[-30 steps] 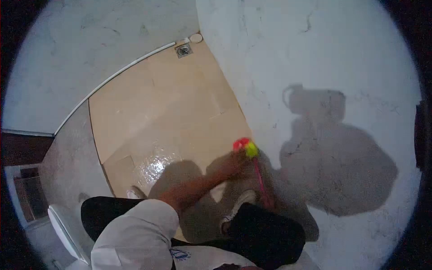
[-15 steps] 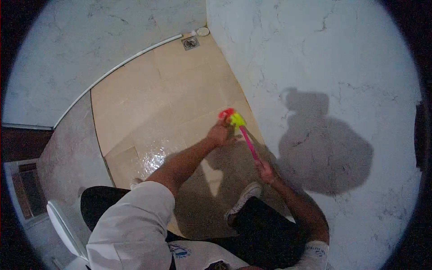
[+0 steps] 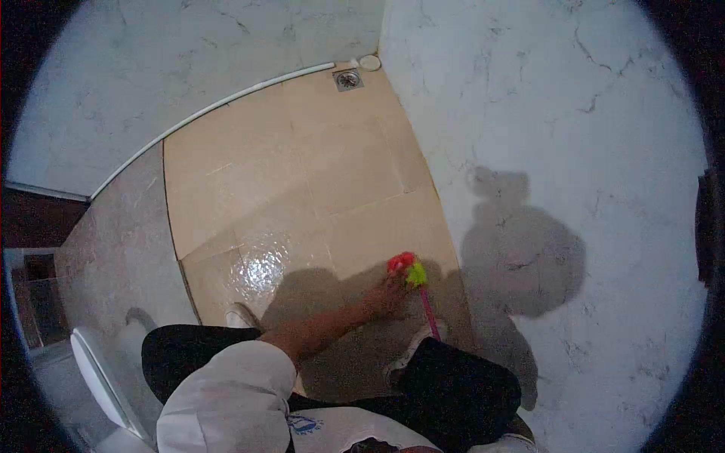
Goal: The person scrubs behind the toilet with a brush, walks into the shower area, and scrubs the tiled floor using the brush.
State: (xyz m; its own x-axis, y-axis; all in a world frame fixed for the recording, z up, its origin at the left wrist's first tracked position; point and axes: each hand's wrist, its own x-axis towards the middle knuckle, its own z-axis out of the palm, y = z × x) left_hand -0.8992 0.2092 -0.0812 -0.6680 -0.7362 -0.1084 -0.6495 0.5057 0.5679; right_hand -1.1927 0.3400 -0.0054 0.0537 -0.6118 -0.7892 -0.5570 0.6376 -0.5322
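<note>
My left hand [image 3: 387, 294] is closed at the head of a pink-handled brush [image 3: 416, 274], low over the tiled floor. Red and yellow bristles make up this head, the red part beside my fingertips. From there the thin pink handle runs down to the right, over my shoe [image 3: 411, 351], until it meets my dark trouser knee. My right hand is out of sight; only part of the right sleeve shows at the bottom edge.
Wet, shiny beige tiles [image 3: 260, 272] lie left of my arm. A floor drain [image 3: 348, 80] sits in the far corner beside a round white cap [image 3: 370, 63]. A white pipe [image 3: 242, 94] follows the left wall. Marbled wall [image 3: 634, 226] rises close on the right. A white lid [image 3: 98, 377] stands lower left.
My left hand and the brush head have come down, closer to my body. My right hand, earlier on the handle, has gone out of sight. The view has shifted slightly.
</note>
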